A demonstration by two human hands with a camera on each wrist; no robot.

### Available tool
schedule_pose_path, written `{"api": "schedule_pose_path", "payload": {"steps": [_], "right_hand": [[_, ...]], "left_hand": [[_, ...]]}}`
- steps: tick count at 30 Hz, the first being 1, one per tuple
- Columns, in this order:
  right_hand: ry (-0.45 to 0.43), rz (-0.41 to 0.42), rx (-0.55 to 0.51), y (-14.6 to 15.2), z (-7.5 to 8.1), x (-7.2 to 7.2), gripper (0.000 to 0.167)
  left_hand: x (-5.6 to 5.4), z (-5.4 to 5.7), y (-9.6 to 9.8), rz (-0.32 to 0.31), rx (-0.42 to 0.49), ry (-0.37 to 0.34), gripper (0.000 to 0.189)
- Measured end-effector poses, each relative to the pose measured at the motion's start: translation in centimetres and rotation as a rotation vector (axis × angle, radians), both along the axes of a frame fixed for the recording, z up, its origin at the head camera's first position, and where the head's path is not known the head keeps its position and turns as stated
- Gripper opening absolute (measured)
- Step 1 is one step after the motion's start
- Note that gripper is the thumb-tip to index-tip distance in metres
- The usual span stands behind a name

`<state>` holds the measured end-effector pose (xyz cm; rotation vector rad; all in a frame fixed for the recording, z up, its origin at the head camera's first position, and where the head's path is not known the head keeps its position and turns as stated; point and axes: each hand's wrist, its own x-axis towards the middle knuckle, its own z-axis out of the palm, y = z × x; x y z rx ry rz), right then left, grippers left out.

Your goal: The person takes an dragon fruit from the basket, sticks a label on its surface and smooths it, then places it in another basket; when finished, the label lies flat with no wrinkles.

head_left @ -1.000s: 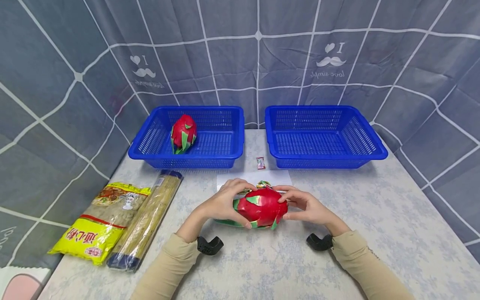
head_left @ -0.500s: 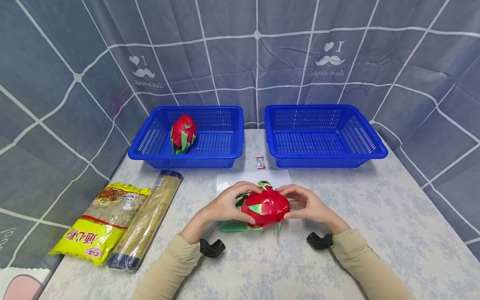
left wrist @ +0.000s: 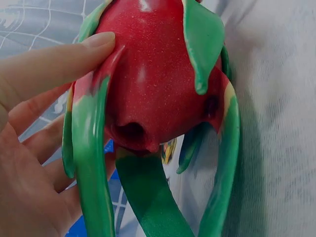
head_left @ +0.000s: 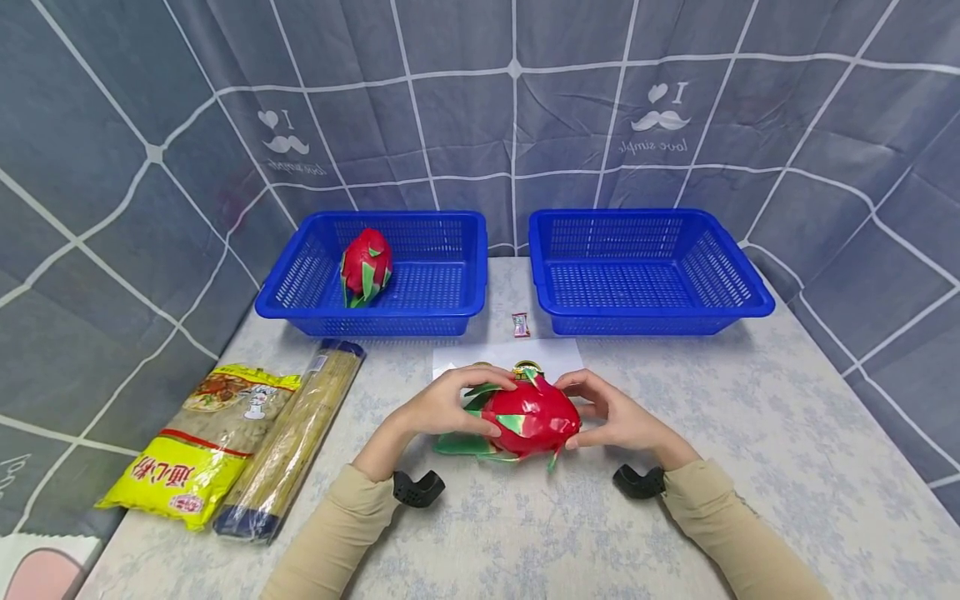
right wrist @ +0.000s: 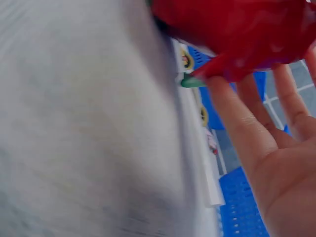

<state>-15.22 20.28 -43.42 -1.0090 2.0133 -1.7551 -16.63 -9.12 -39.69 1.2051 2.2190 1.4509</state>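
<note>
A glossy red dragon fruit (head_left: 542, 417) with long green leaves lies sideways near the middle of the table, its leafy end to the left. My left hand (head_left: 444, 405) grips that end, with the thumb on the near side and the fingers on the far side. My right hand (head_left: 621, 418) holds the rounded right end between thumb and fingers. In the left wrist view the thumb presses the red skin of the dragon fruit (left wrist: 148, 79) beside a leaf. Fingertips of the right hand (right wrist: 281, 158) touch the underside of the dragon fruit (right wrist: 242, 34) in the right wrist view.
Behind the fruit, a white sheet (head_left: 558, 352) bears small round gold-rimmed items (head_left: 527, 367), partly hidden. A small wrapped candy (head_left: 521, 325) lies beyond. The left blue basket (head_left: 375, 314) contains another dragon fruit (head_left: 367, 262); a right blue basket (head_left: 652, 314) stands alongside. Left are a pasta bag (head_left: 202, 442) and noodle pack (head_left: 296, 442).
Between both hands the dragon fruit has turned slightly, its front leaf shifting down, and moved a little right. More of the round items behind it now shows.
</note>
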Motion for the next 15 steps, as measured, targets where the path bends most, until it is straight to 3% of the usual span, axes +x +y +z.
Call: {"api": "schedule_pose_path", "payload": {"steps": [4, 8, 12, 15], "right_hand": [[-0.009, 0.0, -0.008, 0.0, -0.2, -0.1, 0.066], [0.007, -0.027, -0.017, 0.4, -0.2, -0.3, 0.049], [0.02, -0.074, -0.047, 0.8, 0.0, -0.9, 0.03], [-0.043, -0.137, -0.007, 0.8, 0.5, -1.7, 0.029]], "left_hand": [[-0.3, -0.3, -0.4, -0.005, -0.014, -0.011, 0.053], [-0.5, -0.2, -0.7, -0.003, -0.019, -0.01, 0.054], [-0.7, 0.2, -1.4, 0.064, 0.016, -0.037, 0.049], [-0.6, 1.5, -2.0, 0.154, 0.08, -0.062, 0.039]]}}
